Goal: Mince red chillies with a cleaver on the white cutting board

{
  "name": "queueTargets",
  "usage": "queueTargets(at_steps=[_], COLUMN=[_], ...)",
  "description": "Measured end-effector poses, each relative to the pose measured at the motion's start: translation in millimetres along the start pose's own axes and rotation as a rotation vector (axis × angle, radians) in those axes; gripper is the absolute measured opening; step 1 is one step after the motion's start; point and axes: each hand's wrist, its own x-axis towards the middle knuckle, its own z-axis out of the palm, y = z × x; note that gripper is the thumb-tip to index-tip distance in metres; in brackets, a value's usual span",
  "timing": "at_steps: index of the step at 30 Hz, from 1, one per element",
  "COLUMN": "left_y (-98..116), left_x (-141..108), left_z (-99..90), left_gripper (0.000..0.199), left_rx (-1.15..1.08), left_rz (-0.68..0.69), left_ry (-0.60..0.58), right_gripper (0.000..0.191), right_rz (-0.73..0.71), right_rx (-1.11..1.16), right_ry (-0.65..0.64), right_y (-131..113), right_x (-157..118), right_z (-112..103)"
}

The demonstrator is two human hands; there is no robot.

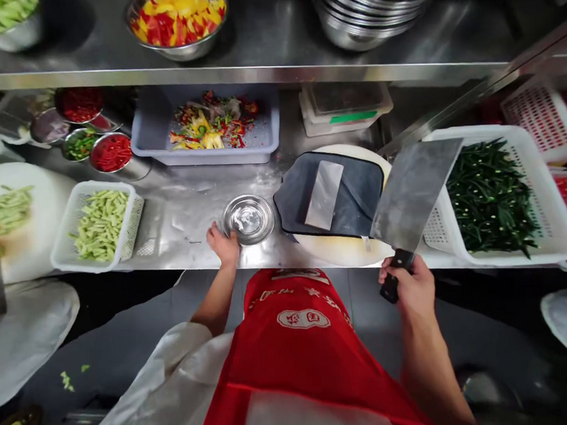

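My right hand (411,282) is wrapped round the black handle of a cleaver (412,194), its broad blade raised upright over the right end of the cutting board. At the counter's front, my left hand (223,245) has its fingers at the left rim of a small steel bowl (249,220), which seems to hold a little clear liquid. Whether the thumb grips the rim is hard to see. Between the hands, a grey-black cloth (292,193) lies on a round white cutting board (322,248). On the cloth rests a grey rectangular block, like a whetstone (324,195).
A grey-blue tub (206,156) with pepper scraps stands behind the bowl. Baskets of green strips (99,227) and dark green pieces (494,197) flank the workspace. A steel shelf (268,72) overhangs the back, carrying stacked bowls (373,14). A co-worker's sleeve (30,336) is at left.
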Motion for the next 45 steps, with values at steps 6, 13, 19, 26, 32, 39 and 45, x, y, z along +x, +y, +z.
queueTargets(at_steps=[6, 13, 19, 26, 32, 39, 45], left_y=[48.9, 70.6, 119.7, 210.0, 267.4, 306.5, 327.6], left_x=[14.8, 27.4, 1.5, -69.3, -78.3, -55.6, -37.6], left_z=[22.1, 42.8, 19.6, 36.5, 89.8, 115.6, 124.2], left_gripper=[0.048, 0.015, 0.006, 0.014, 0.006, 0.008, 0.022], left_rx=[0.376, 0.118, -0.197, -0.541, -0.554, -0.495, -0.493], left_rz=[0.411, -0.011, -0.116, -0.078, -0.045, 0.075, 0.322], left_ry=[-0.357, -0.503, -0.378, -0.493, -0.571, -0.580, -0.611], right_gripper=[0.015, 0.015, 0.016, 0.018, 0.017, 0.018, 0.022], right_rz=[0.074, 0.097, 0.122, 0.198, 0.234, 0.267, 0.228], right_rx=[0.028, 0.035, 0.080, 0.101, 0.138, 0.191, 0.219], right_ry=[-0.055, -0.221, -0.334, -0.418, -0.434, -0.432, -0.503], right_y=[3.2, 16.3, 19.6, 28.0, 36.2, 36.8, 36.2], right_x=[-19.6, 4.3, 29.3, 44.6, 45.5, 46.6, 54.1], right_z=[10.1, -16.0, -45.9, -71.3, -84.7, -93.2, -100.1])
